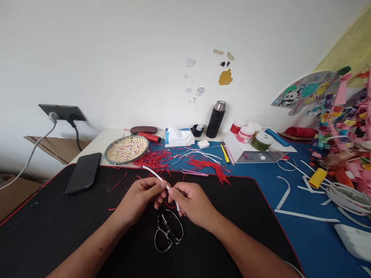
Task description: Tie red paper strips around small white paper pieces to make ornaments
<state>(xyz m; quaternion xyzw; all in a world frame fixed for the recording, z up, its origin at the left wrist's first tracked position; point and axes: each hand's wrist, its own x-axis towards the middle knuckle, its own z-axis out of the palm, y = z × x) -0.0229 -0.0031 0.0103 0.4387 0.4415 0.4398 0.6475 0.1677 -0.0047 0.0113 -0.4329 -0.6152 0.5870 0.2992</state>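
Note:
Between the fingertips of both hands runs a thin white cord (152, 172), slanting from upper left to lower right. My left hand (146, 195) pinches it near its middle, thumb on top. Just beside it, my right hand (189, 200) pinches the same cord, whose lower end sticks out below the fingers. A bit of red string shows under the hands. Black-handled scissors (169, 231) lie on the black mat (121, 247) directly below; their blades are hidden by the hands.
Behind the hands lie red strings (208, 166), a purple tweezer-like tool (194, 173) and a woven basket (108, 154) with small pieces in it. A phone (83, 173) rests at left. A black flask (216, 119) and lidded jars (262, 141) stand at the back; white strips (305, 216) lie right.

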